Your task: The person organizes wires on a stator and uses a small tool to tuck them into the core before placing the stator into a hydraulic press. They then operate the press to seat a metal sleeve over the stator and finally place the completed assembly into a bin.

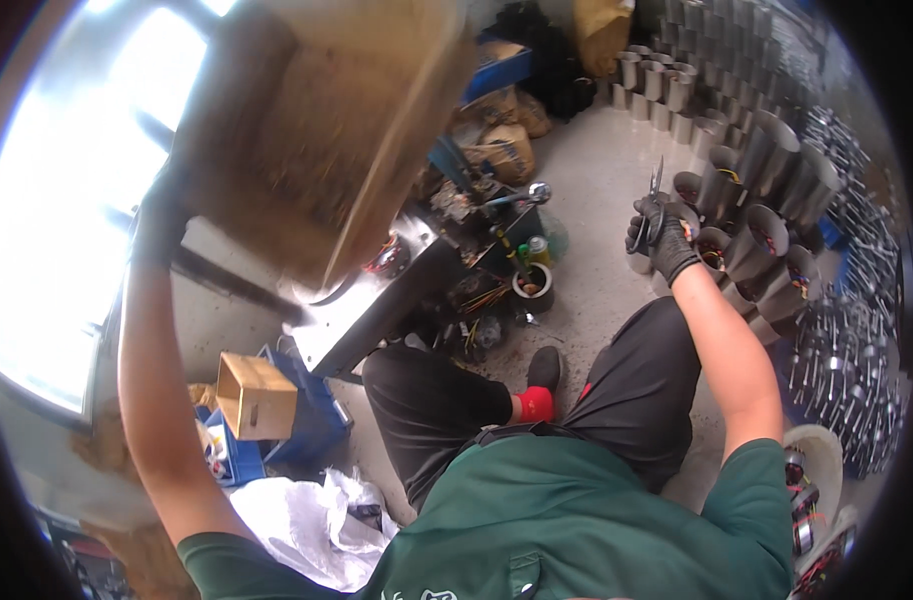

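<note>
My left hand (162, 215), in a dark glove, is raised high and grips the edge of a large brown cardboard box (317, 120), which is tilted and blurred, close to the camera. My right hand (660, 238), also in a black glove, is stretched out to the right and holds a pair of metal scissors (654, 190) with the blades pointing up. Just beyond that hand stand grey metal cylinders (752, 235) with coloured wires inside. I sit with legs in black trousers (432, 405) and a red sock (537, 405) showing.
A metal workbench (377, 300) with tools and wire scraps lies ahead. A small cardboard box (257, 395) rests on blue crates (312, 420) at lower left, beside white plastic bags (307, 525). Rows of metal cylinders (667, 80) line the back; metal rods (852, 380) lie at right.
</note>
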`<action>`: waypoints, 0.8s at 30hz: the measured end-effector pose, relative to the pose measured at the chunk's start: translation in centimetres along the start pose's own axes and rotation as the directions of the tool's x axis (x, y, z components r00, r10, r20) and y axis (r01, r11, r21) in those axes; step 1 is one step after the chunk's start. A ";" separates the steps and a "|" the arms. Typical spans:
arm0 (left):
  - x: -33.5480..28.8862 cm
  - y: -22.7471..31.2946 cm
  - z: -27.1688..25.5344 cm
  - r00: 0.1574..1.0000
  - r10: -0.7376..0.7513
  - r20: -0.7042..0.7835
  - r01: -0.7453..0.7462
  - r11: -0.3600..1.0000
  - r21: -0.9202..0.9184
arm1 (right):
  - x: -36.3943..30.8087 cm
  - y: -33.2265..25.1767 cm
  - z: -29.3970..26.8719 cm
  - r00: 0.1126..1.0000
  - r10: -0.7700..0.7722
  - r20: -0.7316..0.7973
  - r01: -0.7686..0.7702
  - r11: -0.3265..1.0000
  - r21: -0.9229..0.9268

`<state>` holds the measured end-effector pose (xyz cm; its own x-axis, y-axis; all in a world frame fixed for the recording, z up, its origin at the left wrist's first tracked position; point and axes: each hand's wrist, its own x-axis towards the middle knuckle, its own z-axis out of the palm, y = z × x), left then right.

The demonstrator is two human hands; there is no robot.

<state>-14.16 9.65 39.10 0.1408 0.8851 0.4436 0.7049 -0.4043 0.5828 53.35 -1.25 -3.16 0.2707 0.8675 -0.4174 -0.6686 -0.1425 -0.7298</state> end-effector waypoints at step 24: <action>-22.4 21.9 59.4 0.337 0.041 0.941 0.941 -0.029 -0.336 | -40.5 -13.0 -8.3 -0.060 -0.931 -0.360 0.718 0.211 -0.663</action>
<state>39.38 -5.33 1.51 0.7304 0.4984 -0.4670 -0.1212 0.7674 0.6296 56.87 -38.46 18.72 0.8558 -0.0906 0.5093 0.5129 0.2772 -0.8125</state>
